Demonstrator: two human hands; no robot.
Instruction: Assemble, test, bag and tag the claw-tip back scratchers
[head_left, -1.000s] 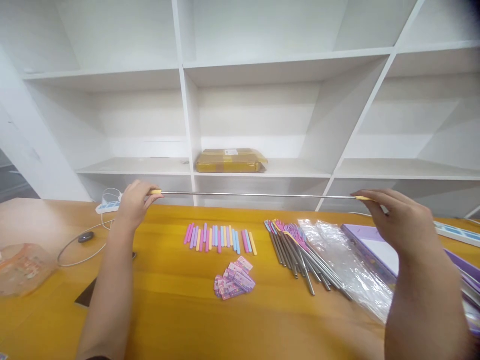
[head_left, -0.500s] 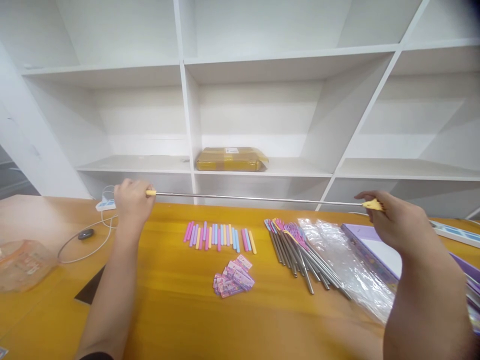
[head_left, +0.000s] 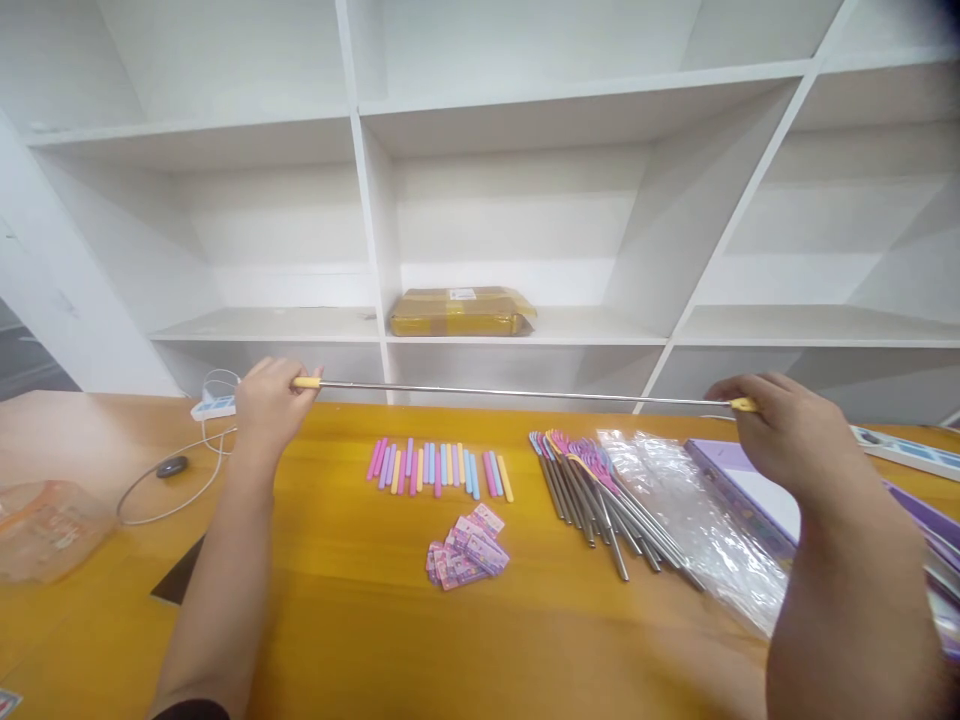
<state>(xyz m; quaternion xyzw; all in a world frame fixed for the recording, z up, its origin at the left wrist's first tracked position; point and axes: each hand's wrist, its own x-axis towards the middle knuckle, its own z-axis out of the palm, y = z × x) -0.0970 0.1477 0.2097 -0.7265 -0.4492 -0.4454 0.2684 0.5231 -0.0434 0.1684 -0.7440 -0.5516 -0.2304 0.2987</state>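
Note:
A telescopic back scratcher (head_left: 480,391), a thin metal rod with yellow ends, is stretched out level above the table. My left hand (head_left: 271,400) is closed round the yellow handle at its left end. At the other end, my right hand (head_left: 787,425) grips the yellow head, which its fingers mostly cover. Below the rod lies a row of pink, purple, blue and yellow tubes (head_left: 439,468). Pink printed cards (head_left: 466,548) are heaped nearer to me. Between the cards and my right arm is a pile of metal back scratchers (head_left: 600,500) with coloured heads.
Clear plastic bags (head_left: 697,530) lie beside a purple box (head_left: 739,485) on the right. A power strip (head_left: 907,452) sits behind it. Left are a cable with a dark plug (head_left: 172,467) and a plastic bag (head_left: 49,530). White shelves hold a taped carton (head_left: 461,312).
My right hand has closed further over the yellow head, hiding more of it. My left hand has shifted slightly to the right. The things on the table have stayed put.

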